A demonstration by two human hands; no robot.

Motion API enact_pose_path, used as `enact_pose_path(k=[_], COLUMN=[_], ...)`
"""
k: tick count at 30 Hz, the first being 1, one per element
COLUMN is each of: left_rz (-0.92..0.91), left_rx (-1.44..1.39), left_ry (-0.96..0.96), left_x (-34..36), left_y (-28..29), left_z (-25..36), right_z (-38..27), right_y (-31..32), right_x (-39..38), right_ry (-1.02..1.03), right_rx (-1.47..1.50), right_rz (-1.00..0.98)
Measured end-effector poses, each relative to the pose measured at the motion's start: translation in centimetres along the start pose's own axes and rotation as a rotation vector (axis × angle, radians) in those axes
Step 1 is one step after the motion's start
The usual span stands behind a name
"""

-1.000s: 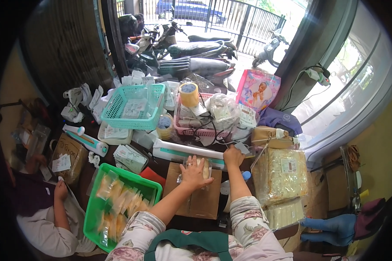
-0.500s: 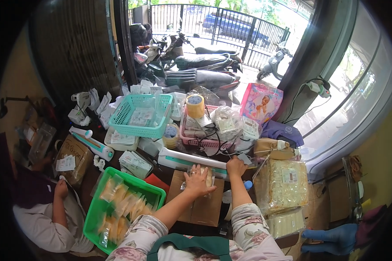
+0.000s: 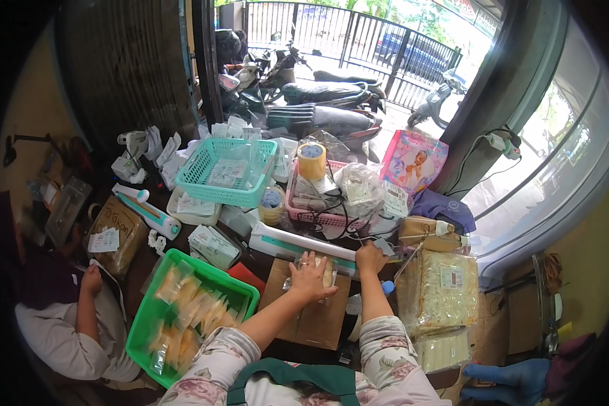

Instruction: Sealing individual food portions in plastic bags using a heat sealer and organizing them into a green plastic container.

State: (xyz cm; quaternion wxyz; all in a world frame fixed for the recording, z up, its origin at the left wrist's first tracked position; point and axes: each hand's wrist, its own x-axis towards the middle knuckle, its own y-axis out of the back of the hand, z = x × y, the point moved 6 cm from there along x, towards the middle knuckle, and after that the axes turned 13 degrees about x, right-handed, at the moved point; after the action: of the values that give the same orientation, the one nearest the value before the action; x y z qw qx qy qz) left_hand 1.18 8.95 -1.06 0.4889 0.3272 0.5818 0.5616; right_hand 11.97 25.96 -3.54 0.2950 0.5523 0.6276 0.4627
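Note:
My left hand (image 3: 309, 279) lies with fingers spread on a small clear packet (image 3: 329, 271) of pale tan contents. Under it is a brown cardboard box (image 3: 318, 326). Just beyond is a long white and teal impulse sealer (image 3: 298, 241), and the packet's far end reaches its near edge. At the sealer's right end, my right hand (image 3: 370, 260) is closed, its fingers curled down on the bar. Left of the box stands a green tub (image 3: 231, 281) with several clear packets of orange-tan contents (image 3: 210, 308).
Behind the sealer are a teal basket (image 3: 196, 193), a pink basket (image 3: 311, 214) and tape rolls (image 3: 311, 162). Large clear packs (image 3: 430, 298) lie at the right. A second sealer (image 3: 152, 218) and a taped brown parcel (image 3: 118, 230) are at the left, beside a seated person (image 3: 54, 338).
The view has turned slightly, so the background sits a little further right. Both hands keep their places on the packet and the sealer.

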Motion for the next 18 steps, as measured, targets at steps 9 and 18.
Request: enact_pose_path(k=[9, 18], left_rz=[0.005, 0.018], left_rx=[0.014, 0.006], left_ry=[-0.003, 0.001], left_x=[-0.04, 0.09], left_y=[-0.03, -0.15], left_z=[0.03, 0.00], right_z=[-0.37, -0.64], right_y=[0.63, 0.78], right_x=[-0.24, -0.20], right_ry=[0.001, -0.018], right_rx=[-0.002, -0.014], right_rz=[0.012, 0.001])
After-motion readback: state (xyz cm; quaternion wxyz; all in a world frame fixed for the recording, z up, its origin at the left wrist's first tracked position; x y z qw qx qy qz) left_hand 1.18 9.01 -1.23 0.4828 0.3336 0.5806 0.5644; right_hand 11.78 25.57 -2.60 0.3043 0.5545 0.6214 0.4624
